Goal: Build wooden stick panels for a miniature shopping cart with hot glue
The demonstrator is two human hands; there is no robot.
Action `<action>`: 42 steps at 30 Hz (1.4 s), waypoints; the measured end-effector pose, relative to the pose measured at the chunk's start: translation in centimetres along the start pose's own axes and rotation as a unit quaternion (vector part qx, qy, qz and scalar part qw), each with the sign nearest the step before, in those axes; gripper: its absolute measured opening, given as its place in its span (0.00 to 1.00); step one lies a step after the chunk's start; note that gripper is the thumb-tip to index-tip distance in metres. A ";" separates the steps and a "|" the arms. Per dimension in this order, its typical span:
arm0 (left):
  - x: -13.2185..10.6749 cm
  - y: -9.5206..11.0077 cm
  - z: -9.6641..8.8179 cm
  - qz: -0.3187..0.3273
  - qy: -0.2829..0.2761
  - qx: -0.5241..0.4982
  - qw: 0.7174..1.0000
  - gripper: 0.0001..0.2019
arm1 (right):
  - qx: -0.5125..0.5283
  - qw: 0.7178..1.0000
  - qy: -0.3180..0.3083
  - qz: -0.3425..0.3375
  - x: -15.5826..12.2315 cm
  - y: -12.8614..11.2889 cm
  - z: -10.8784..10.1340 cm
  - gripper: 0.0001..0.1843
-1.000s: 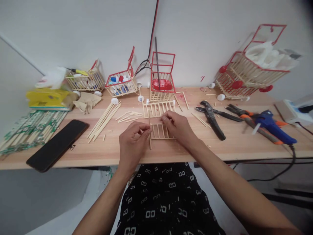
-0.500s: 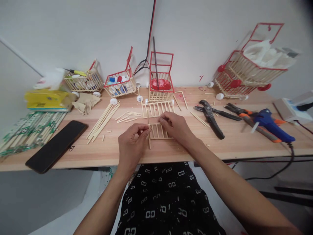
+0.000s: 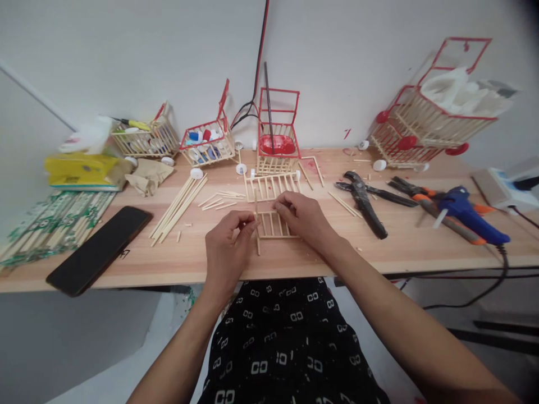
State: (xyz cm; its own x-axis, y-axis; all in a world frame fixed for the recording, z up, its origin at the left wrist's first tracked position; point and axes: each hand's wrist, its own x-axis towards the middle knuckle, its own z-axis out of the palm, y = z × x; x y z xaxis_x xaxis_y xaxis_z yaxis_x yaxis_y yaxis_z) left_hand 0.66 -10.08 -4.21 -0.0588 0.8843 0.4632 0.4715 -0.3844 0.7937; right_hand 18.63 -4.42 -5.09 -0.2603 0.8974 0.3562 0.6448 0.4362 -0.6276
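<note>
A small ladder-like frame of thin wooden sticks [image 3: 274, 225] lies on the table between my two hands. My left hand [image 3: 231, 238] is closed in a pinch on a wooden stick [image 3: 258, 246] that runs along the frame's left end. On the other side, my right hand [image 3: 300, 216] presses its closed fingers on the frame's upper right part, covering that end. Just beyond lies a second slatted stick panel [image 3: 273, 187], in front of a small stick cart [image 3: 278, 163] that has red rails and holds a red tub.
Loose sticks [image 3: 179, 207] and a phone [image 3: 99, 251] lie to the left. Black-handled pliers [image 3: 364, 205] and a blue glue gun [image 3: 471, 216] lie to the right. More stick carts [image 3: 208, 148] line the wall, beside packaged chopsticks [image 3: 54, 227].
Almost nothing differs. My left hand has shifted very slightly at the stick; the right hand stays in place on the frame.
</note>
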 end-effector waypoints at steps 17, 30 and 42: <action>-0.1 -0.2 0.1 -0.004 0.008 -0.015 1.000 0.02 | -0.004 1.000 0.001 -0.003 0.0 -0.1 -0.1 0.06; -0.1 -0.1 0.1 0.001 0.005 -0.017 1.000 0.03 | -0.004 1.000 -0.002 -0.003 0.0 0.0 -0.1 0.06; 0.0 0.1 0.1 0.010 -0.004 -0.003 1.000 0.03 | -0.011 1.000 0.001 -0.011 0.0 0.0 -0.1 0.05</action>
State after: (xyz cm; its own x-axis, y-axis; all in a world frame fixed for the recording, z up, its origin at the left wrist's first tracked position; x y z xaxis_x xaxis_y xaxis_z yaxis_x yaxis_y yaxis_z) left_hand 0.75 -10.09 -4.20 -0.0420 0.8784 0.4760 0.4676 -0.4037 0.7863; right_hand 18.68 -4.47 -5.02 -0.2730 0.8878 0.3706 0.6549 0.4537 -0.6044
